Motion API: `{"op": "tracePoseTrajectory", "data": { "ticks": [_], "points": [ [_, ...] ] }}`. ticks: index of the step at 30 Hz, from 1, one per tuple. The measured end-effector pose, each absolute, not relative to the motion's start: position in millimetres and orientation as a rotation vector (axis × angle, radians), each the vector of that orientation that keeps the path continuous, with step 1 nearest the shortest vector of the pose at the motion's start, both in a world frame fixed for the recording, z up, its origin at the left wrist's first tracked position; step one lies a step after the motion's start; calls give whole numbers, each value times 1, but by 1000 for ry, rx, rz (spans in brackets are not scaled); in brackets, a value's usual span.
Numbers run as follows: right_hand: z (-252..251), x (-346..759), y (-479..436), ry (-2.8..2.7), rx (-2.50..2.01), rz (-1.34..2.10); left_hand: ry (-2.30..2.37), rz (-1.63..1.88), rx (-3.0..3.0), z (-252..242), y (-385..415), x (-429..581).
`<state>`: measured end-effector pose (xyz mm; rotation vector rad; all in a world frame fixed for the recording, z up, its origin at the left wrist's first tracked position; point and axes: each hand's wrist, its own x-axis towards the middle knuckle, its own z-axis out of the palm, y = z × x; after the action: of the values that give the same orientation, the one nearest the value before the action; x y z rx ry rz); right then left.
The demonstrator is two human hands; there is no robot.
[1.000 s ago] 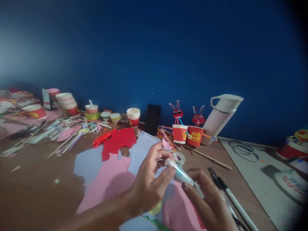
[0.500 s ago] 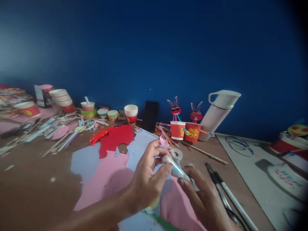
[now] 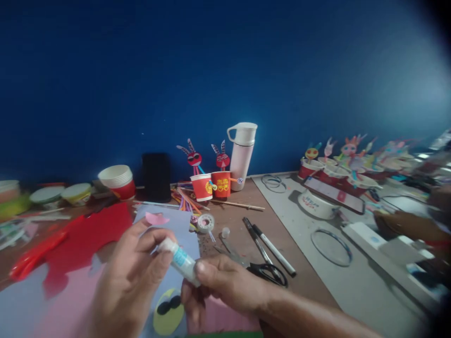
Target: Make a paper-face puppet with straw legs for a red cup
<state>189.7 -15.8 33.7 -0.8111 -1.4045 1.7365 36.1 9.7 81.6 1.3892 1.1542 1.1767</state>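
Note:
Both hands are on a white glue stick (image 3: 183, 263) with a blue label, tilted over the paper. My left hand (image 3: 130, 277) pinches its white upper end between thumb and fingers. A small pink paper piece (image 3: 157, 218) shows at the left fingertips; whether it is held there I cannot tell. My right hand (image 3: 225, 286) grips the lower end. Below the glue stick lies a yellow paper oval (image 3: 169, 315) with two black ovals on it. Scissors (image 3: 269, 273) with black handles lie just beyond my right hand, partly hidden by it.
Red paper (image 3: 95, 234) lies at the left. Behind stand a stack of paper cups (image 3: 121, 183), two cup figures (image 3: 201, 187) and a flask (image 3: 243, 157). A tape roll (image 3: 206, 223) and pens (image 3: 275, 249) lie on the table. More cup figures (image 3: 329, 170) and a phone (image 3: 334, 195) are right.
The view has swung right, bringing the scissors, phone and further cup figures into sight. My right hand has closed more firmly around the lower end of the glue stick.

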Motion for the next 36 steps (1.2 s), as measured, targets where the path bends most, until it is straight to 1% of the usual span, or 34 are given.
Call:
{"op": "tracePoseTrajectory", "data": {
  "ticks": [1, 5, 6, 7, 11, 13, 14, 15, 16, 19, 20, 21, 22, 26, 28, 30, 34, 36],
  "points": [
    [36, 191, -17, -1465, -911, 1597, 1177, 1178, 1393, 80, 10, 36],
    [45, 197, -22, -1677, -1343, 806, 1210, 1185, 1388, 77, 13, 39],
    [46, 197, -24, -1700, -1395, 715, 1211, 1186, 1387, 77, 13, 39],
    [47, 197, -24, -1690, -1394, 749, 1208, 1190, 1387, 78, 13, 40],
    [49, 194, -24, -1454, -962, 1437, 1124, 1205, 1353, 83, 10, 41],
    [48, 193, -22, -1394, -829, 1593, 1061, 1227, 1315, 85, 9, 42],
    [46, 192, -22, -1416, -850, 1580, 1037, 1243, 1302, 85, 8, 42],
    [44, 192, -21, -1476, -927, 1492, 1022, 1258, 1298, 85, 8, 42],
    [42, 193, -21, -1562, -1033, 1331, 1016, 1264, 1301, 85, 8, 42],
    [35, 194, -23, -1789, -1312, 615, 1028, 1229, 1332, 84, 9, 40],
    [35, 194, -24, -1803, -1337, 490, 1024, 1213, 1338, 83, 9, 39],
    [35, 194, -25, -1790, -1335, 482, 1011, 1202, 1339, 82, 9, 38],
    [37, 194, -26, -1766, -1313, 581, 991, 1195, 1337, 82, 9, 37],
    [50, 191, -29, -1577, -1142, 1228, 932, 1177, 1332, 79, 9, 35],
    [55, 189, -28, -1525, -1053, 1393, 916, 1190, 1322, 80, 10, 35],
    [55, 189, -26, -1538, -1027, 1407, 902, 1221, 1304, 81, 11, 34],
    [46, 188, -22, -1484, -1074, 1294, 861, 1175, 1255, 83, 15, 35],
    [39, 185, -21, -1361, -1030, 1366, 792, 1128, 1210, 82, 15, 38]
  ]
}}
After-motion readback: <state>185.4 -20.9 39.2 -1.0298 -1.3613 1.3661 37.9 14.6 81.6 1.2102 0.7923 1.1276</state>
